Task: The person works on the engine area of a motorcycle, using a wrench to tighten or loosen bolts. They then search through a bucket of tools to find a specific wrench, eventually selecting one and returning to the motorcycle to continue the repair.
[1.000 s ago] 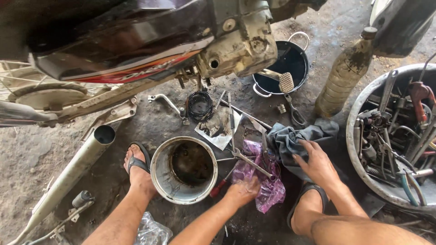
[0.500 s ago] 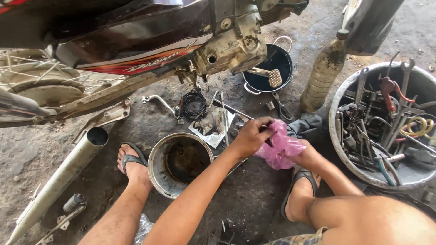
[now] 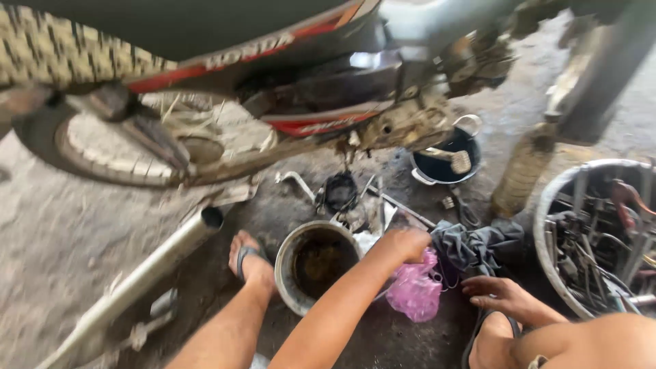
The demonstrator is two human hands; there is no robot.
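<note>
Pink plastic, a crumpled bag, was clutched in the closed left hand, just right of the oily metal bucket. The right hand lay open and flat on the ground beyond the bag, holding nothing, below a grey rag. It looked like a fetching step: the bag's contents would need a careful lift clear of the bucket. What the bag held was hidden, and motion blur smeared the small parts behind the bucket.

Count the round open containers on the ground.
3: a dirty metal pot by the foot, a dark pan under the motorbike, and a big tool-filled basin at right. Others may be hidden.
</note>
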